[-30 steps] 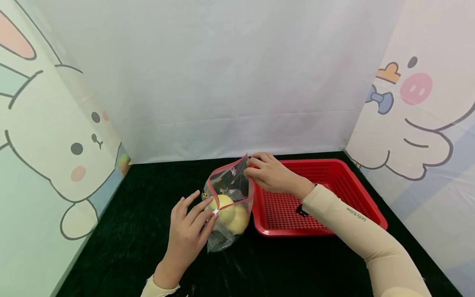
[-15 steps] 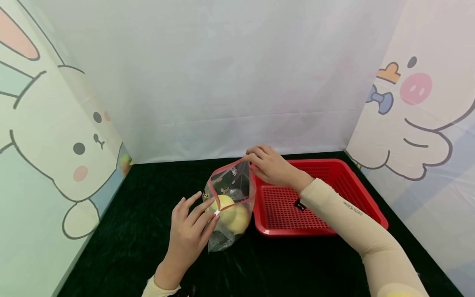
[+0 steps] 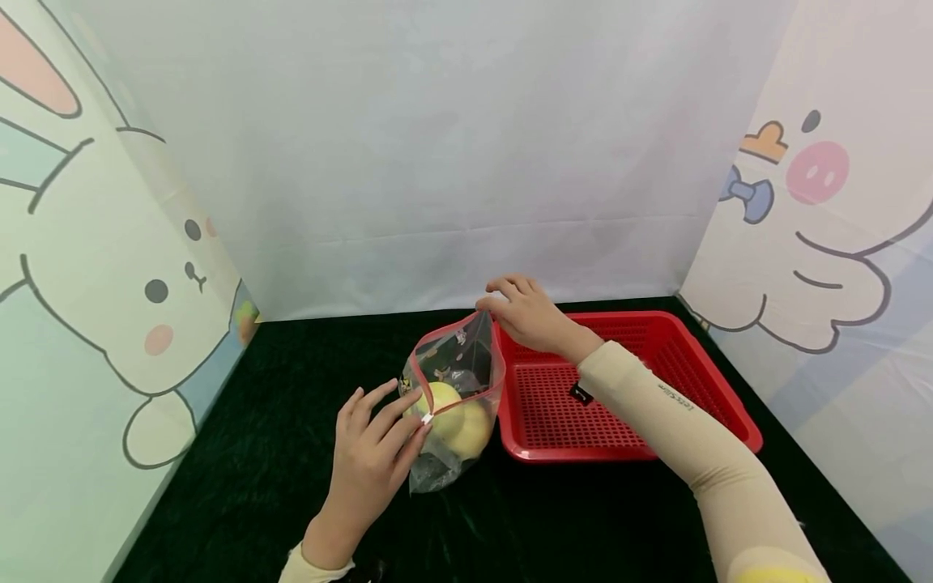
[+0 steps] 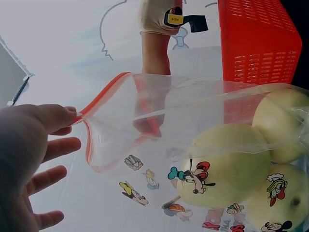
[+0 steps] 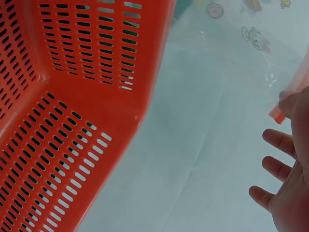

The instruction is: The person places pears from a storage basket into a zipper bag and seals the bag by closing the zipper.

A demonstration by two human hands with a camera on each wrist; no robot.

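A clear zip-top bag [image 3: 477, 348] with a red zip edge and printed cartoon figures stands with its mouth spread. Inside it sit several pale yellow-green round fruits [image 4: 231, 159], seen through the plastic. My left hand [image 3: 372, 453] pinches the near corner of the mouth, by the white slider [image 3: 427, 419], between thumb and forefinger; its other fingers stretch out. At the far corner my right hand [image 3: 530, 320] pinches the red zip edge [image 5: 277, 115] between thumb and forefinger. The right wrist view shows its other fingers extended apart from the bag.
A red slotted plastic basket [image 3: 521, 454] stands right beside the bag, under my right forearm. Dark green cloth [image 3: 291, 389] covers the table. A pale curtain [image 3: 437, 162] rises behind, with cartoon-printed panels [image 3: 816, 243] at both sides.
My right hand has shifted slightly up and away, drawing the bag's far corner with it, and its fingers have lifted. The left hand has stayed almost in place.
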